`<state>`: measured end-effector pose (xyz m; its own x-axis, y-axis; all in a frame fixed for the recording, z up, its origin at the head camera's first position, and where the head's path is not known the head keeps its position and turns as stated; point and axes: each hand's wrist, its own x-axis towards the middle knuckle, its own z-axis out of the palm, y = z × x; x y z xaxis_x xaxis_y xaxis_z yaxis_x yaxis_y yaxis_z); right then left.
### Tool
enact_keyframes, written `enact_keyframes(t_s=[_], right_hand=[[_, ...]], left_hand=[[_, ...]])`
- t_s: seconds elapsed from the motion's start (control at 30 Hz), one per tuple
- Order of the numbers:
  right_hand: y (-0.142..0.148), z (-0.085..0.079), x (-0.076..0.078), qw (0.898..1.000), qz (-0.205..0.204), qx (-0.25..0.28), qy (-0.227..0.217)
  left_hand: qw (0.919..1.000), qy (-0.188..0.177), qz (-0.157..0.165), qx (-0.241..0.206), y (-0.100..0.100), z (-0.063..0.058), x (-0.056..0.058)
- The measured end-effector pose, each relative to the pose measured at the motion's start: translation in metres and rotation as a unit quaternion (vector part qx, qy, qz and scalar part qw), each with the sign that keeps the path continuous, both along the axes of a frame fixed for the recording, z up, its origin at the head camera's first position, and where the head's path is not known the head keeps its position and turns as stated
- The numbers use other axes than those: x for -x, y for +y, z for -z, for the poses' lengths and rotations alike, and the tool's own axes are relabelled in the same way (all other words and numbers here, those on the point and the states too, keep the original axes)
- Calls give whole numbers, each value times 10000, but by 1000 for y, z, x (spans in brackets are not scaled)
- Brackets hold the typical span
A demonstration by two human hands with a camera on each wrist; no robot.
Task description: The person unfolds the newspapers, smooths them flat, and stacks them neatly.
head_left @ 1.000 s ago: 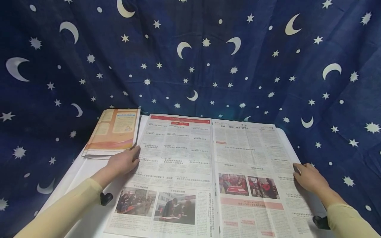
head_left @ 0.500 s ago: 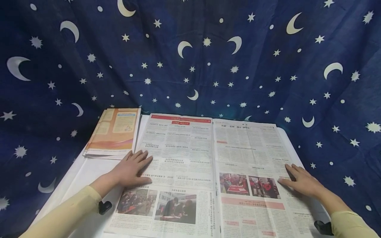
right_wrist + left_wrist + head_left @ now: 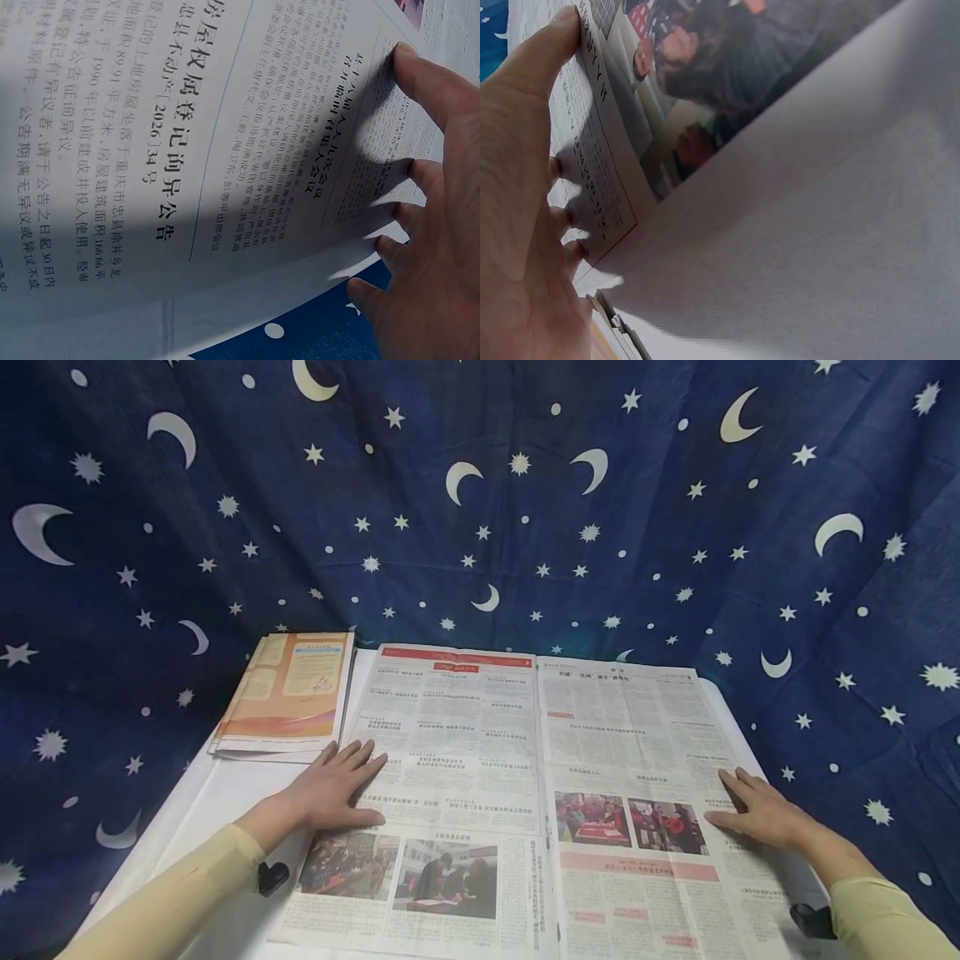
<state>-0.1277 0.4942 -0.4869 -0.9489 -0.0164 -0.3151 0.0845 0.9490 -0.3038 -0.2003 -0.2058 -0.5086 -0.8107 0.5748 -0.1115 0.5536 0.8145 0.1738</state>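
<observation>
A newspaper [image 3: 450,785] lies spread open on the white table, its centre fold running toward me and its print upside down in the head view. On its left margin rests my left hand [image 3: 322,789], fingers spread and straight; the left wrist view shows the thumb [image 3: 544,52] on the page beside a photo. My right hand [image 3: 765,810] lies flat on the right page near the outer edge, fingers extended. In the right wrist view its fingertips [image 3: 405,214] touch the printed sheet [image 3: 247,150]. Neither hand grips anything.
A stack of folded papers with an orange top sheet [image 3: 292,689] sits at the back left, just beyond my left hand. White tabletop [image 3: 217,827] shows at the left. A dark blue curtain [image 3: 480,527] with moons and stars hangs behind and around the table.
Both hands were at the newspaper's outer edges with fingers bent; they have moved inward onto the pages and spread their fingers. Over the last half second they have barely shifted.
</observation>
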Motion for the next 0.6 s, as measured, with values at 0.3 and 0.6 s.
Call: enact_keyframes(t_s=[0.3, 0.6], right_hand=[[1, -1, 2, 10000, 37, 50, -24], [-4, -3, 3, 9996, -75, 94, 238]], left_hand=[[10000, -73, -14, -27, 2, -4, 2], [9992, -1, -25, -390, -2, -7, 4]])
